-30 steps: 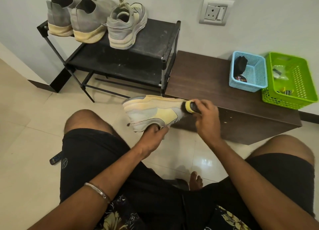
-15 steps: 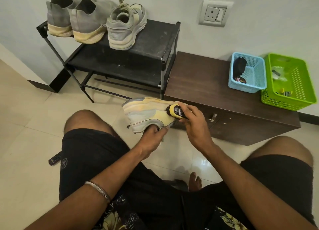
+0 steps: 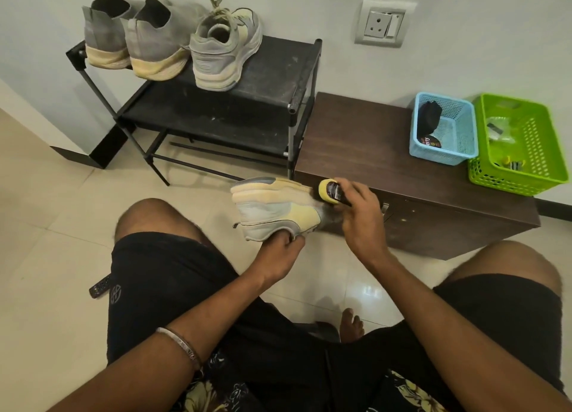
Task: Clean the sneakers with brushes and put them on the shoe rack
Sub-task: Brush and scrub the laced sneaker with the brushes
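The sneaker (image 3: pixel 275 207) sits mid-frame, held up over the floor between the knees, turned on its side so the pale sole faces the upper part of the frame and the opening faces down toward the person. Its long axis runs left to right across the picture, heel at the left, toe end at the right behind the brush. The left hand (image 3: pixel 278 250) grasps it from below, fingers curled into the collar at the lower edge. The right hand (image 3: pixel 359 216) comes in from the right, its grip clenched round the brush (image 3: pixel 329 190), whose yellow head presses on the shoe's right end by the sole edge, just in front of the desk (image 3: pixel 387 151).

So the brush lies at the shoe's right end, and the untouched length stretches away to the left of it. The stroke to come, by my reading, would run leftward along that axis, with the left hand bracing underneath.

Upper left of the frame, the shoe rack (image 3: pixel 272 68) carries three shoes (image 3: pixel 161 40) on its top shelf, with bare shelf to the right of the third. That gap lies up and slightly left of the held sneaker, and the left hand, already holding the sneaker, looks the natural one to lift it there once brushing is done.
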